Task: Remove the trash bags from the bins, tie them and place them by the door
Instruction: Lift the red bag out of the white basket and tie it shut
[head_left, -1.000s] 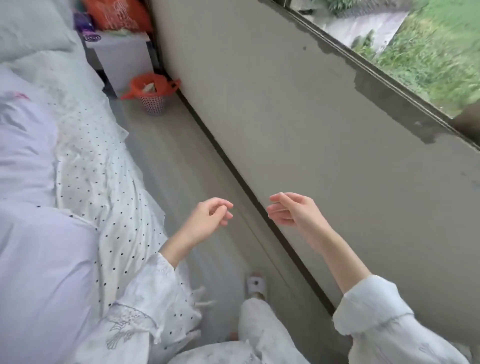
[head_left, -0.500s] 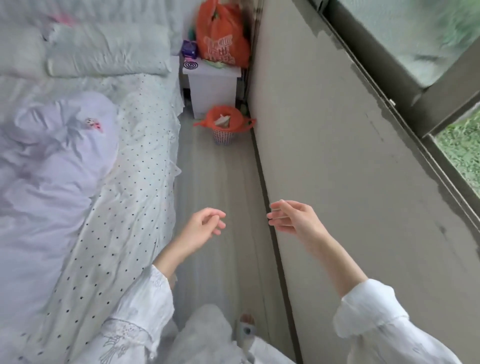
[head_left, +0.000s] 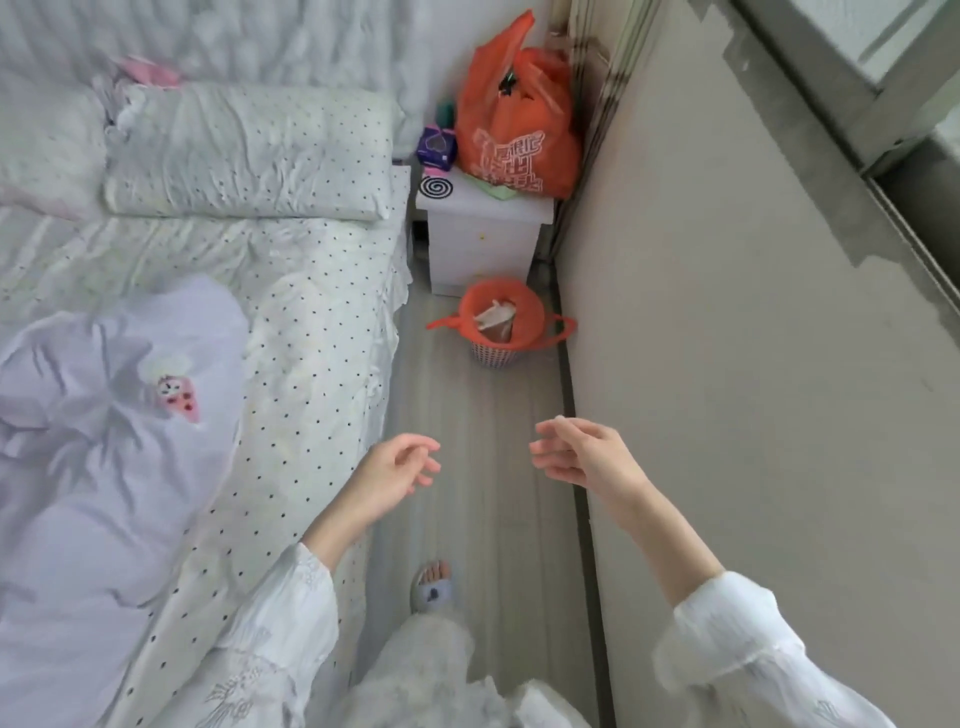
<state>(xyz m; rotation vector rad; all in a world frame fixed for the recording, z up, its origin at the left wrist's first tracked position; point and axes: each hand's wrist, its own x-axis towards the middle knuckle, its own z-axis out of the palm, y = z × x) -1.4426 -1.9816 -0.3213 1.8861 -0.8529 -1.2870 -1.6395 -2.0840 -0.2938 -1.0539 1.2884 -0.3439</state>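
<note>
A small perforated bin (head_left: 491, 356) stands on the floor ahead, in front of a white nightstand. An orange trash bag (head_left: 527, 332) lines it, handles hanging over both sides, with crumpled paper inside. My left hand (head_left: 397, 475) and my right hand (head_left: 584, 457) are raised in front of me, well short of the bin, fingers loosely curled and apart, holding nothing.
A bed (head_left: 291, 322) with dotted sheet and lilac duvet runs along the left. A grey wall (head_left: 727, 364) closes the right side, leaving a narrow floor strip (head_left: 488, 467). The white nightstand (head_left: 485, 234) carries a full orange shopping bag (head_left: 514, 130). My slippered foot (head_left: 431, 587) is below.
The view has swung left and moved forward along the aisle; the bin and nightstand now appear nearer and centred. Both hands stay raised and empty.
</note>
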